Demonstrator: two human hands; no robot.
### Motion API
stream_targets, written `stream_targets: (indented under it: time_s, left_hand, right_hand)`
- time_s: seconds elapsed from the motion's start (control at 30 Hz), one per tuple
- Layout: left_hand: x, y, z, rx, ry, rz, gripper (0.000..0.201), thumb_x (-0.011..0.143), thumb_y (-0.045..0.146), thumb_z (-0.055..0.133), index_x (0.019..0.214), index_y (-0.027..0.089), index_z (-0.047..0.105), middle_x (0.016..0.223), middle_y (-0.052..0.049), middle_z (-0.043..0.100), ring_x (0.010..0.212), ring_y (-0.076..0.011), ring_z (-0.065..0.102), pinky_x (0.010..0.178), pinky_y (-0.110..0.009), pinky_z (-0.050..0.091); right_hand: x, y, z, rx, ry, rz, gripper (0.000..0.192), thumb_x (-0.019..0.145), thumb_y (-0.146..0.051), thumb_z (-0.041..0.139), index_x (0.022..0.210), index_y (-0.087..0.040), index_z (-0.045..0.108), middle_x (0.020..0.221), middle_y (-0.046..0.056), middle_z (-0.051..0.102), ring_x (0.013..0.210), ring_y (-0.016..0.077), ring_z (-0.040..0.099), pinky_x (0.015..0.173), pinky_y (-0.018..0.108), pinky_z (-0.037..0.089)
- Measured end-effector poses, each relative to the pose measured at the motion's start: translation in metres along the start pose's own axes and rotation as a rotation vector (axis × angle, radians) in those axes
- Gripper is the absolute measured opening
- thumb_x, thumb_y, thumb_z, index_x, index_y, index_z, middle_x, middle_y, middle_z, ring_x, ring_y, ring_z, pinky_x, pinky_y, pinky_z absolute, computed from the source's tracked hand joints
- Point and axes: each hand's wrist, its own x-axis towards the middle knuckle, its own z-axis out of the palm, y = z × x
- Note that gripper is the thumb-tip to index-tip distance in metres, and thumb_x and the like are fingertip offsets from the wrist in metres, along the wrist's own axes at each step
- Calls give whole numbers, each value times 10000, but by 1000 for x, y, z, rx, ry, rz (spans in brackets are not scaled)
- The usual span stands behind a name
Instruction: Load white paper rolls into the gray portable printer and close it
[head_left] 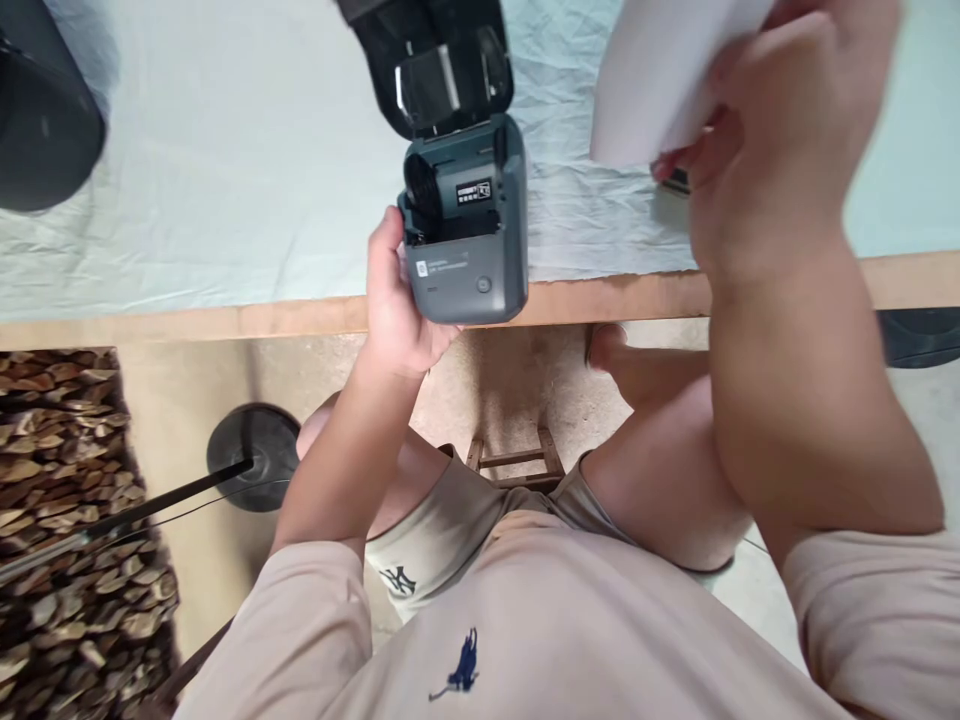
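My left hand (405, 300) is closed around the left side and bottom of a small dark grey label printer (469, 280), held over the table's front edge. The printer's lid (450, 75) stands open, with a clear window in it. Inside the bay a black round holder shows at the left, and a small black-and-white label sits on the back wall. At the upper right my right hand (780, 130) grips a piece of white paper (652, 80), whose far part is cut off by the frame. Some of my right fingers are hidden behind the hand and the paper.
A pale green cloth (225, 180) covers the wooden table (300, 318). A black object (45, 120) stands at the far left. Under my right hand, a small dark item (675, 182) shows partly. Stacked firewood (67, 480) and a round black stand base (255, 455) are at lower left.
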Motion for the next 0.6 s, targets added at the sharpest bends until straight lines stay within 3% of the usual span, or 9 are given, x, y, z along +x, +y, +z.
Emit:
stream_targets:
  time_s: [0.07,0.13,0.27,0.37,0.47,0.57,0.6]
  left_hand:
    - [1,0,-5,-55,-74,16,444,883,563,420,1032,203,633,1047,-50,677,1311,-281,460,960,-360,545]
    - [1,0,-9,-61,-58,44,451,878,567,399,1052,221,630,1126,-33,661,1328,-264,441,1007,-361,514]
    - [-3,0,-10,-41,8,104,459,891,554,334,1103,257,612,1276,25,599,1371,-248,381,1056,-356,470]
    - [-8,6,-7,-26,67,89,508,892,567,282,1167,274,593,1303,57,584,1398,-272,326,1033,-379,475]
    - [-11,13,-7,-26,133,80,538,889,563,267,1242,278,555,1358,67,543,1421,-291,280,1025,-421,470]
    - [-12,17,-9,-11,156,147,514,908,527,237,1228,280,555,1407,75,495,1425,-271,281,1041,-422,461]
    - [-11,18,-10,-6,147,160,509,916,515,224,1212,278,563,1401,72,500,1423,-261,285,1050,-417,458]
  right_hand:
    - [0,16,4,-116,-30,44,279,755,-263,440,1012,-193,522,733,-5,449,597,52,364,548,219,277]
    - [-2,22,6,-216,-95,51,281,706,-265,588,976,-199,545,773,-5,500,648,58,395,563,222,299]
    - [-2,29,3,-332,-102,5,272,747,-260,614,1008,-240,539,1051,35,546,869,92,488,575,225,370]
    - [3,42,3,-508,-46,121,428,698,-200,646,1099,-240,503,984,12,593,844,100,505,742,248,434]
    - [6,47,4,-681,-65,261,547,623,-176,675,1144,-198,511,954,29,639,869,157,545,953,400,418]
    - [2,29,9,-722,-87,130,658,614,-226,663,1243,-157,482,1214,67,566,1155,253,505,1110,510,277]
    - [-1,20,13,-744,-88,43,674,618,-247,653,1260,-139,478,1249,78,531,1187,268,485,1092,495,305]
